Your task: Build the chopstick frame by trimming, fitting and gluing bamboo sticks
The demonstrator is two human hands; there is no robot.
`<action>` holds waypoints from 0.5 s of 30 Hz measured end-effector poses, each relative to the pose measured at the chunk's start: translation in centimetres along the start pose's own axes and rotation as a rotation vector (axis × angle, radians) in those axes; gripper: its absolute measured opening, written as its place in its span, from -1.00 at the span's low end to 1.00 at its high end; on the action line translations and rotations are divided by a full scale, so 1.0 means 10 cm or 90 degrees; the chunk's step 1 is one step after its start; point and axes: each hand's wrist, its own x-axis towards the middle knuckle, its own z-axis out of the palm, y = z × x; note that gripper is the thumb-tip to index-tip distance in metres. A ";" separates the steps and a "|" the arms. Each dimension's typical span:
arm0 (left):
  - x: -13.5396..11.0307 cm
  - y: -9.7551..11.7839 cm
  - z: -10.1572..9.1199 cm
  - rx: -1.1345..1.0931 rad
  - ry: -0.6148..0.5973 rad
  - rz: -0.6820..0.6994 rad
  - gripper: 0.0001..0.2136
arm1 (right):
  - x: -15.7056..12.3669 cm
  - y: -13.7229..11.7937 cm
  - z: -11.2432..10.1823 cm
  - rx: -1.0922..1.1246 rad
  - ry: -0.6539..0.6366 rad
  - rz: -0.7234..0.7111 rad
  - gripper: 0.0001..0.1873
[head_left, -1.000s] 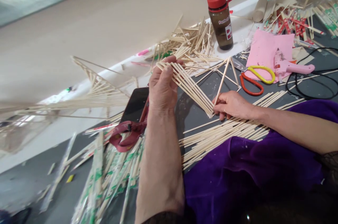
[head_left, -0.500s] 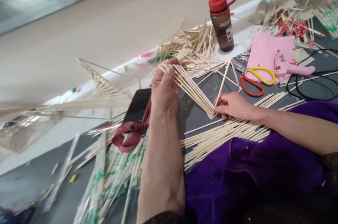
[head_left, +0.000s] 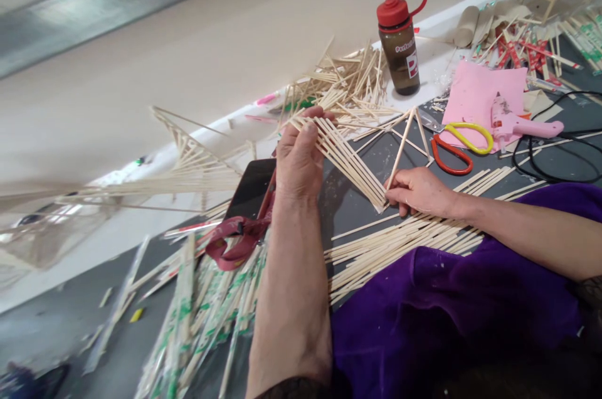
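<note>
My left hand [head_left: 303,151] is closed on the upper end of a flat row of joined wooden sticks [head_left: 355,167], thumb on top. The row slants down to the right, its lower end close to my right hand [head_left: 418,191]. The right fingers pinch near the foot of a thin stick [head_left: 401,148] that leans up to a peak in a triangular stick frame [head_left: 421,129]. Whether this frame and the row are joined at that corner, I cannot tell. Below my right hand lie many loose sticks [head_left: 376,255].
Scissors [head_left: 458,142] with yellow and red handles and a pink glue gun [head_left: 522,123] lie right. A red-capped bottle [head_left: 399,47] stands behind, near a stick heap [head_left: 352,76]. At left are a phone [head_left: 249,189], wrapped chopsticks [head_left: 207,317] and a stick model [head_left: 188,160].
The whole view has shifted slightly, so everything sits a little further right and lower. Both hands keep the same grip on the sticks.
</note>
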 end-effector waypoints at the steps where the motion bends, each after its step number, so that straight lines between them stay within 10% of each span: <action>1: 0.00 0.00 0.00 0.000 -0.001 0.000 -0.67 | 0.00 0.01 0.00 -0.001 0.001 -0.001 -0.94; 15: -0.25 0.21 -0.13 0.199 0.160 -0.088 -0.68 | 0.02 0.03 0.00 -0.025 0.000 -0.036 -0.90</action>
